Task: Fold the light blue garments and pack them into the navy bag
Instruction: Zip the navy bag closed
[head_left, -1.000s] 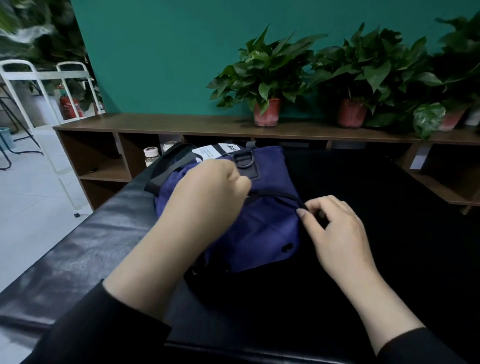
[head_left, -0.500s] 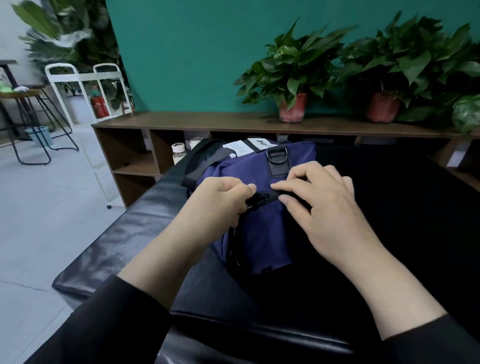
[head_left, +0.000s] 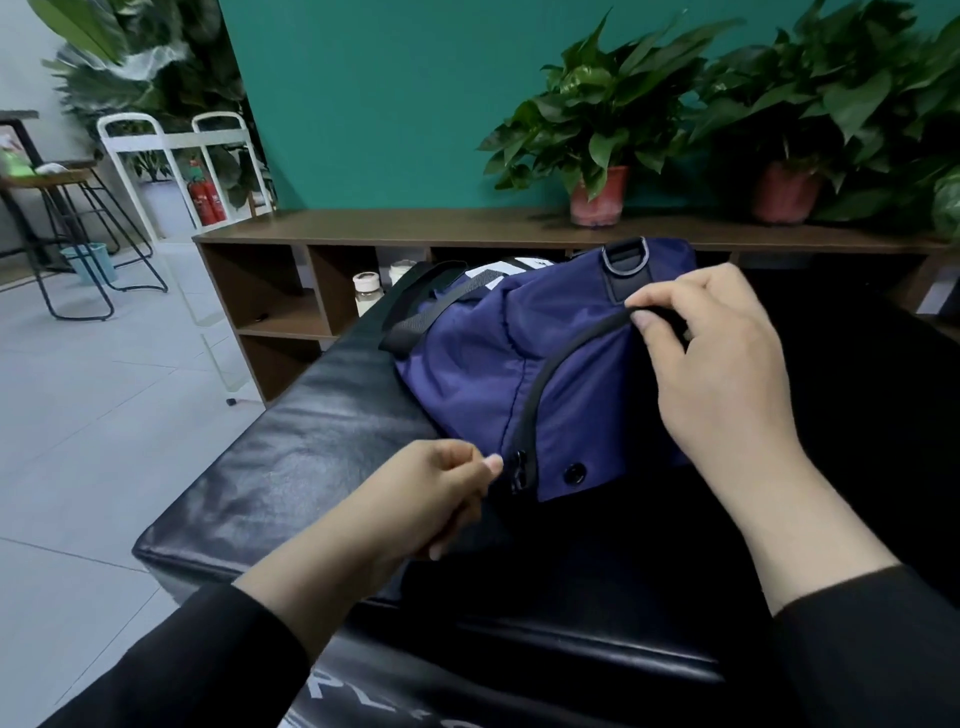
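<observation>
both hands (head_left: 431, 499) (head_left: 717, 364) pinch zipped navy bag (head_left: 467, 364).

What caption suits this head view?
Left hand pulls the zip of a navy bag; right hand steadies it.

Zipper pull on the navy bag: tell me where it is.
In the head view, the zipper pull sits at the navy bag's near lower corner, pinched by the left hand.

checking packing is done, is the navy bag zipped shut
Shut: the navy bag shows one unbroken zipper line; left hand pinches its puller.
</observation>
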